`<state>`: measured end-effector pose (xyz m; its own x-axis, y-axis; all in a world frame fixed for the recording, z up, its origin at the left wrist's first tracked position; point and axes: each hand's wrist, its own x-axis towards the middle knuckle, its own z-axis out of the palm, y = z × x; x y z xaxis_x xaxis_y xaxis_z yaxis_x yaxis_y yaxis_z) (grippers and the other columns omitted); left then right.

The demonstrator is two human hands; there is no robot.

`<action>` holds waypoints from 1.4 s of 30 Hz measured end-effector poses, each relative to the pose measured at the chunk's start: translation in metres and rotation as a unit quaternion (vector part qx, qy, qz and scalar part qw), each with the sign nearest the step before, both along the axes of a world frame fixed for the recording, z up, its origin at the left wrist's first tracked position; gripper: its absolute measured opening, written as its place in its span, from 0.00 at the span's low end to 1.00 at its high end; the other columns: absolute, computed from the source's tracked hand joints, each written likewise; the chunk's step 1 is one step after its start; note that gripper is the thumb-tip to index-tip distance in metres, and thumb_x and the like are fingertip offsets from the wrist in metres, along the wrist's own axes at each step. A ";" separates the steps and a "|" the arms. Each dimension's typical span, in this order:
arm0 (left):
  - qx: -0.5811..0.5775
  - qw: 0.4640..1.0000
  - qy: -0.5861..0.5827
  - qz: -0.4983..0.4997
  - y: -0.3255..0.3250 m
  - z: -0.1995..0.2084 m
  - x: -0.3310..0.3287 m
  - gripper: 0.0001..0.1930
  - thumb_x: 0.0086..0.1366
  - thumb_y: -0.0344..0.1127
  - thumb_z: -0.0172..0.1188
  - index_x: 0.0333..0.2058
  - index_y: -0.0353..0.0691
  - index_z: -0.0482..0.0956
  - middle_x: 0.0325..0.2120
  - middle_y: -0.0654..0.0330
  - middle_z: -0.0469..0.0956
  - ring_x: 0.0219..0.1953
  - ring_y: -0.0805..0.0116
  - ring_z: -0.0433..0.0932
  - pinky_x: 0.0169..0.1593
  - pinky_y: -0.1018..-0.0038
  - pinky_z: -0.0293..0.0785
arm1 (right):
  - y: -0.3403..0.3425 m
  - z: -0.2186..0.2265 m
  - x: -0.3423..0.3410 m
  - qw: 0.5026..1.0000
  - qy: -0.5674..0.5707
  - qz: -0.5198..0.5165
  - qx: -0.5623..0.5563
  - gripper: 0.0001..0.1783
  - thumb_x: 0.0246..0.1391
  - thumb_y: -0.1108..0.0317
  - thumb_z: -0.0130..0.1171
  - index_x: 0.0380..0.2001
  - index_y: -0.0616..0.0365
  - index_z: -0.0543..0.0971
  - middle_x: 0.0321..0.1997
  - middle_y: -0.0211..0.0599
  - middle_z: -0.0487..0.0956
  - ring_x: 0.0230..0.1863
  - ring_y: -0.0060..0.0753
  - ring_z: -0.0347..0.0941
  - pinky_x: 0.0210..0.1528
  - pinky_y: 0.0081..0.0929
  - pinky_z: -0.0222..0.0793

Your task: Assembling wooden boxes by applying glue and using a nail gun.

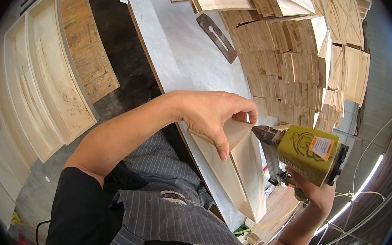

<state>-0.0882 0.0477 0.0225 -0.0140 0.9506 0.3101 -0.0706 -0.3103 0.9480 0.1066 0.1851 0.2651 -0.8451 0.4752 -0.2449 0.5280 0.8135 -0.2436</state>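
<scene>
My left hand pinches the top of two thin pale wooden boards that meet at an angle on the white-covered workbench. Thumb and fingers press the boards together at their upper corner. My right hand grips the handle of a yellow-green pneumatic nail gun. Its dark metal nose points left and touches the boards' joint just beside my left fingertips.
Many stacked wooden slats and small frames fill the bench's far and right side. A flat metal plate with a slot lies on the white surface. Large pale wooden panels lean at the left. A yellow hose trails below the gun.
</scene>
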 end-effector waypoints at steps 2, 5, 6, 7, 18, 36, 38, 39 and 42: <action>0.003 1.000 0.007 0.005 -0.004 0.000 0.001 0.48 0.34 0.40 0.85 0.56 0.36 0.72 0.53 0.52 0.76 0.58 0.55 0.73 0.61 0.60 0.71 | -0.005 0.001 -0.004 0.999 -0.014 -0.027 -0.032 0.25 0.43 0.74 0.78 0.46 0.65 0.82 0.41 0.35 0.85 0.34 0.23 0.78 0.35 0.24 0.76; 0.003 1.000 -0.005 0.020 -0.009 -0.001 0.003 0.46 0.37 0.40 0.85 0.57 0.38 0.72 0.53 0.52 0.75 0.59 0.57 0.72 0.60 0.62 0.72 | -0.008 0.002 0.010 0.999 0.010 -0.019 -0.040 0.27 0.42 0.74 0.79 0.47 0.65 0.81 0.44 0.37 0.85 0.39 0.26 0.80 0.40 0.25 0.77; 0.008 1.000 0.000 0.024 -0.008 -0.001 0.004 0.46 0.38 0.40 0.84 0.57 0.38 0.71 0.53 0.52 0.75 0.59 0.58 0.72 0.60 0.62 0.72 | -0.011 0.004 0.013 0.999 0.010 -0.017 -0.042 0.27 0.42 0.74 0.79 0.47 0.65 0.81 0.44 0.37 0.85 0.39 0.26 0.80 0.40 0.25 0.77; 0.014 0.999 0.003 0.029 -0.008 -0.001 0.004 0.45 0.39 0.39 0.84 0.58 0.38 0.71 0.53 0.52 0.75 0.59 0.58 0.72 0.60 0.63 0.72 | -0.017 0.006 0.016 0.998 0.007 -0.016 -0.055 0.27 0.42 0.74 0.79 0.48 0.65 0.81 0.46 0.38 0.85 0.42 0.28 0.81 0.43 0.26 0.78; -0.009 0.999 0.030 0.035 -0.013 0.002 0.007 0.44 0.44 0.42 0.80 0.59 0.38 0.69 0.54 0.52 0.74 0.60 0.57 0.72 0.64 0.63 0.70 | -0.026 0.014 0.019 0.991 -0.121 0.056 -0.015 0.25 0.45 0.74 0.77 0.49 0.61 0.82 0.50 0.39 0.85 0.50 0.30 0.82 0.51 0.30 0.78; -0.110 0.925 0.276 0.236 -0.077 0.008 0.012 0.57 0.42 0.55 0.80 0.69 0.41 0.63 0.62 0.45 0.70 0.63 0.47 0.67 0.68 0.55 0.62 | 0.009 0.027 0.118 0.981 0.034 -0.167 0.089 0.28 0.46 0.69 0.76 0.51 0.61 0.79 0.44 0.36 0.83 0.41 0.29 0.79 0.45 0.28 0.74; -0.044 0.920 0.285 0.264 -0.055 -0.005 0.046 0.46 0.52 0.47 0.74 0.67 0.38 0.65 0.55 0.47 0.74 0.57 0.47 0.71 0.62 0.58 0.67 | 0.024 0.036 0.151 0.945 0.055 -0.291 0.138 0.18 0.50 0.69 0.73 0.44 0.61 0.82 0.34 0.31 0.83 0.28 0.21 0.75 0.32 0.23 0.71; -0.006 0.915 0.279 0.292 -0.045 -0.015 0.059 0.41 0.55 0.44 0.72 0.65 0.36 0.67 0.48 0.47 0.77 0.52 0.47 0.74 0.58 0.59 0.71 | 0.030 0.038 0.168 0.924 0.077 -0.343 0.151 0.15 0.51 0.66 0.72 0.41 0.61 0.82 0.30 0.28 0.81 0.24 0.19 0.72 0.29 0.23 0.68; -0.047 0.865 0.362 0.345 -0.042 -0.005 0.063 0.31 0.60 0.33 0.64 0.63 0.37 0.71 0.39 0.49 0.80 0.38 0.51 0.79 0.42 0.61 0.76 | 0.052 0.031 0.245 0.901 0.060 -0.430 0.014 0.16 0.46 0.68 0.70 0.38 0.61 0.79 0.29 0.29 0.78 0.30 0.23 0.74 0.35 0.25 0.69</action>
<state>-0.0254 0.0054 0.0173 -0.4232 0.8145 0.3968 0.7228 0.0394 0.6900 0.3511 0.2373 0.2962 -0.1806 0.9714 -0.1544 0.9375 0.1225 -0.3258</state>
